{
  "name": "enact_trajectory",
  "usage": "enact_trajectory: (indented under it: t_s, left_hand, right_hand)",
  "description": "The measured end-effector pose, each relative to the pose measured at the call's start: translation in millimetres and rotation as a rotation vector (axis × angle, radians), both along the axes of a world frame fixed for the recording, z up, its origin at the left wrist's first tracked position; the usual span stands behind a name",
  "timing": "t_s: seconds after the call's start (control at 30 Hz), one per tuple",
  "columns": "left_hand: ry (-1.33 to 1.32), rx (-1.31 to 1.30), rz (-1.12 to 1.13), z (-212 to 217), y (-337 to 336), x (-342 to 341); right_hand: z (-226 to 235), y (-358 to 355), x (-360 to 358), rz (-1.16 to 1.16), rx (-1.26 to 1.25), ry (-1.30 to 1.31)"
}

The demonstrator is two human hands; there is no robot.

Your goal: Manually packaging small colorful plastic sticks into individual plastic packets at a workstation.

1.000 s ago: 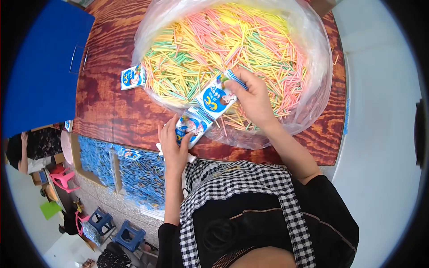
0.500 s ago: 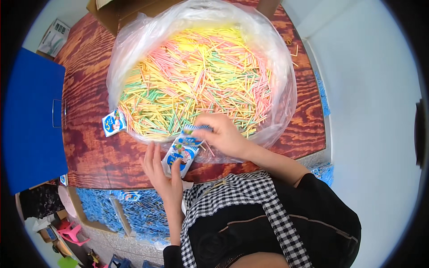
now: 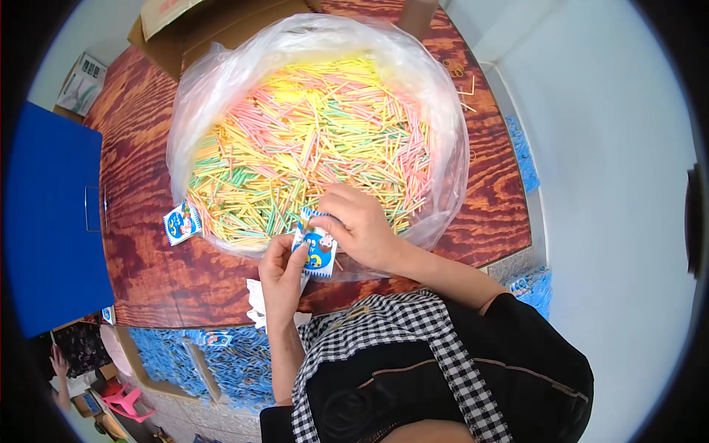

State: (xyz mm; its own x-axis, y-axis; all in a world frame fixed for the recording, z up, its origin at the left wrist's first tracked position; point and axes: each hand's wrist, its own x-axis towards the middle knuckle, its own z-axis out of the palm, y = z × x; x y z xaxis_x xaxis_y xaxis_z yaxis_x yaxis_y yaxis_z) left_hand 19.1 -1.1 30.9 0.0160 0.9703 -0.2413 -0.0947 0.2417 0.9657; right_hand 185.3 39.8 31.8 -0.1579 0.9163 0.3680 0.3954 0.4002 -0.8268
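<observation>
A big clear plastic bag full of pink, yellow and green sticks lies open on a red-brown wooden table. At its near edge my left hand holds a small blue-and-white printed packet from below. My right hand pinches the packet's top, where a few sticks poke out. A second, similar packet lies on the table against the bag's left side.
A blue flat case covers the table's left end. Cardboard boxes stand behind the bag. Crates of blue packets sit below the near table edge. Another person is low at the left.
The view has shifted, so the bag now sits more central. Both hands have stayed together on the packet at the bag's near rim; my right hand has closed onto its top.
</observation>
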Motion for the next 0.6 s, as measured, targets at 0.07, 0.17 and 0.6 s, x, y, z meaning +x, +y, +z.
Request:
enact_trajectory:
  t_s: [0.07, 0.17, 0.6]
  left_hand:
    - [0.054, 0.017, -0.034, -10.5, 2.0, -8.3]
    - [0.154, 0.076, -0.069, -23.2, 2.9, -13.8]
    - [0.23, 0.194, -0.021, -32.8, 5.1, -25.7]
  right_hand:
    - [1.5, 0.8, 3.8, 0.085, -0.007, -0.001]
    - [1.0, 5.7, 8.7, 0.132, -0.032, 0.022]
    - [-10.4, 73.4, 12.0, 0.065, -0.109, -0.068]
